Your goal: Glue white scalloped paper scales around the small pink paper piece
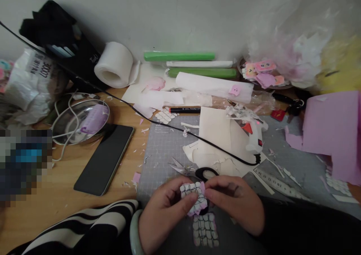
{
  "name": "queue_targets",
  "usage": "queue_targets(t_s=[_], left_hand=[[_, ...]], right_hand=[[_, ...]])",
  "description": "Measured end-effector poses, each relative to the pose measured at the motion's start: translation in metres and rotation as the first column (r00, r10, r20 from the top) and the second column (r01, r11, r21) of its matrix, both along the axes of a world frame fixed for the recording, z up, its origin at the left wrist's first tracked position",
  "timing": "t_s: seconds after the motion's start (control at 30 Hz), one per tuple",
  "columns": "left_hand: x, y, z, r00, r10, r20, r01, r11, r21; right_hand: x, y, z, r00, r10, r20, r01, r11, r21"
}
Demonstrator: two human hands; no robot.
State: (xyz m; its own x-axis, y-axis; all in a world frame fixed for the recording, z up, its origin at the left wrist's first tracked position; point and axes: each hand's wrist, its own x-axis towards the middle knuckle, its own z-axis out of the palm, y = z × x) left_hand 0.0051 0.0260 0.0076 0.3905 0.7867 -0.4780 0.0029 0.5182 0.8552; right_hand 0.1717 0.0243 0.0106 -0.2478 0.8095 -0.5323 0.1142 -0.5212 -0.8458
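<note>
Both hands meet low in the middle of the head view over a grey cutting mat (163, 150). My left hand (162, 213) and my right hand (235, 202) pinch between them a small white foam piece (193, 195) drawn with a black grid and backed with pink. A second white grid-marked piece (205, 228) lies on the mat just below the hands. Black-handled scissors (194, 171) lie right behind the fingers.
A white glue gun (254, 135) with a black cord rests on cream paper (217, 135). A dark phone (105, 159) lies at left by a metal lid (81, 121). Foam rolls (180, 56), a tape roll (114, 64), a black marker (184, 109), a ruler (279, 183) and pink sheets (335, 131) surround the mat.
</note>
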Motion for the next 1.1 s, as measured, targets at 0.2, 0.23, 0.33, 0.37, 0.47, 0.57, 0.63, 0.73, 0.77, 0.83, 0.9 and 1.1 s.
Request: queue_targets(t_s=[0.2, 0.23, 0.33, 0.37, 0.47, 0.57, 0.63, 0.73, 0.77, 0.83, 0.9, 1.1], left_hand=[[0.0010, 0.0008, 0.0003, 0.999, -0.051, 0.017, 0.052, 0.994, -0.095], [0.0014, 0.0011, 0.0006, 0.998, -0.048, 0.028, 0.050, 0.992, -0.113], [0.0025, 0.0020, 0.0012, 0.998, -0.028, 0.057, 0.037, 0.988, -0.151], [0.0028, 0.0023, 0.0013, 0.998, -0.025, 0.066, 0.034, 0.988, -0.153], [0.0030, 0.0029, 0.0015, 0.998, -0.017, 0.066, 0.027, 0.989, -0.142], [0.0031, 0.0034, 0.0019, 0.999, -0.023, 0.046, 0.028, 0.991, -0.129], [0.0032, 0.0038, 0.0022, 0.999, -0.028, 0.034, 0.032, 0.992, -0.126], [0.0034, 0.0038, 0.0021, 0.999, -0.029, 0.016, 0.031, 0.992, -0.118], [0.0033, 0.0035, 0.0019, 0.999, -0.031, 0.014, 0.032, 0.993, -0.117], [0.0028, 0.0028, 0.0012, 0.999, -0.038, 0.011, 0.039, 0.993, -0.111], [0.0020, 0.0020, 0.0005, 0.999, -0.048, -0.001, 0.047, 0.994, -0.098], [0.0012, 0.0015, 0.0010, 0.995, -0.081, -0.061, 0.077, 0.995, -0.066]], right_hand=[[0.0018, -0.0013, -0.0008, 1.000, 0.011, -0.007, -0.011, 1.000, 0.014], [0.0019, -0.0013, -0.0008, 1.000, 0.012, -0.005, -0.012, 1.000, 0.019], [0.0020, -0.0006, -0.0004, 1.000, 0.015, 0.001, -0.015, 1.000, 0.010], [0.0019, -0.0003, 0.0000, 1.000, 0.015, 0.001, -0.015, 1.000, 0.000], [0.0019, 0.0005, 0.0012, 1.000, 0.013, -0.005, -0.013, 1.000, -0.028], [0.0020, 0.0005, 0.0014, 1.000, 0.000, -0.008, -0.001, 0.999, -0.054], [0.0020, 0.0004, 0.0011, 1.000, 0.002, -0.013, -0.003, 0.998, -0.062], [0.0017, 0.0006, 0.0004, 1.000, 0.015, -0.022, -0.017, 0.997, -0.074], [0.0015, 0.0007, 0.0003, 1.000, 0.019, -0.019, -0.020, 0.997, -0.081], [0.0014, 0.0007, 0.0002, 0.999, 0.028, -0.016, -0.029, 0.996, -0.084], [0.0016, 0.0004, 0.0005, 0.999, 0.028, -0.017, -0.030, 0.997, -0.073], [0.0025, 0.0023, 0.0031, 0.999, 0.010, -0.039, -0.013, 0.997, -0.082]])
